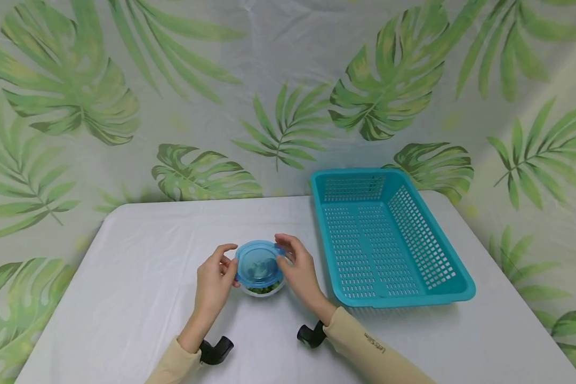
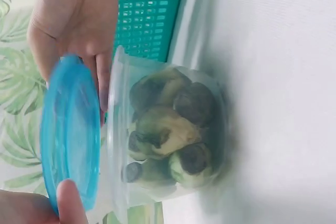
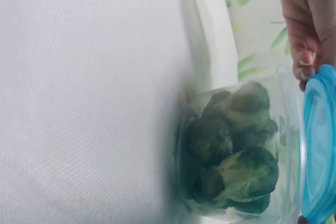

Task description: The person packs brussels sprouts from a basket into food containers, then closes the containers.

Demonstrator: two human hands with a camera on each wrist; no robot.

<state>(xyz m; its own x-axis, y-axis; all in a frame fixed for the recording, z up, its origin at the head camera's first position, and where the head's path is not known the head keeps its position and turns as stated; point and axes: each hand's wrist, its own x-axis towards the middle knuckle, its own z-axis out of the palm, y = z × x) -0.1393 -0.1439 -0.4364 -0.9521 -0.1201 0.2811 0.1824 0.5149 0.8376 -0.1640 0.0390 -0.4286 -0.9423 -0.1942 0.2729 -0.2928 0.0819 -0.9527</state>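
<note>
A round translucent blue lid hangs tilted just above a clear plastic tub. My left hand pinches the lid's left edge, its thumb on the near face. From the other side, my right hand grips the right edge between thumb and fingers. In the left wrist view, a gap shows between the lid and the tub's rim. Several round green vegetables with brown patches, resembling Brussels sprouts, fill the tub, which stands upright on the table. Some fingertips are hidden behind the lid.
A large teal plastic basket with slotted walls stands to the right of my right hand. White cloth covers the table. Behind it hangs a leaf-patterned curtain. A black device is worn at each wrist.
</note>
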